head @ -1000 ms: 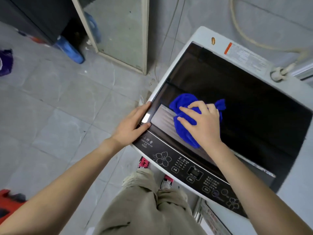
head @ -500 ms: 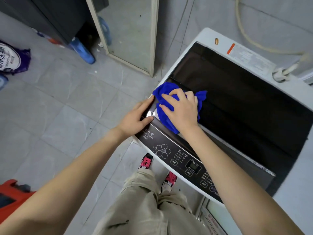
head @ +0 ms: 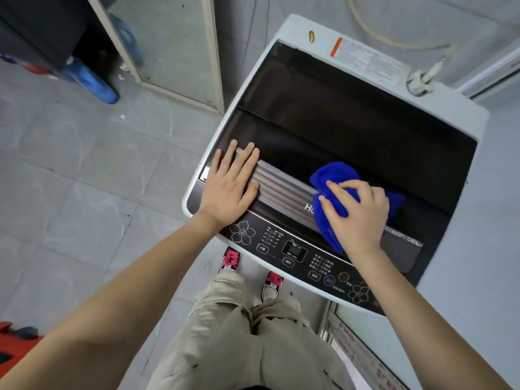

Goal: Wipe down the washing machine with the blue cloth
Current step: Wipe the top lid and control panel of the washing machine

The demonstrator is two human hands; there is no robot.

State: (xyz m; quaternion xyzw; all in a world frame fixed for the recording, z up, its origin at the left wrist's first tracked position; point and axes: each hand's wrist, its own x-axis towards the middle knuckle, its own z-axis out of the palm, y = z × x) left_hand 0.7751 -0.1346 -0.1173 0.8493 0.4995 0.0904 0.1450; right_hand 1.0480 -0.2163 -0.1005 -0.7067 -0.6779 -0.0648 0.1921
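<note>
A white top-loading washing machine (head: 455,108) with a dark glass lid (head: 351,128) fills the right of the view. Its black control panel (head: 295,251) runs along the near edge. My right hand (head: 357,215) presses a bunched blue cloth (head: 334,178) onto the grey ribbed strip at the lid's front edge, with its fingers curled over the cloth. Flat on the lid's near-left corner rests my left hand (head: 230,181), fingers straight and spread.
A framed panel (head: 174,49) leans against the wall left of the machine. Blue bottles (head: 92,80) lie on the tiled floor beside dark furniture. A hose (head: 388,40) and its fitting sit at the machine's back right. A red object (head: 14,342) is at bottom left.
My right hand has slid the blue cloth from the lid's left corner rightward along the front strip. My left hand has moved from the machine's left edge onto the lid and lies flat.
</note>
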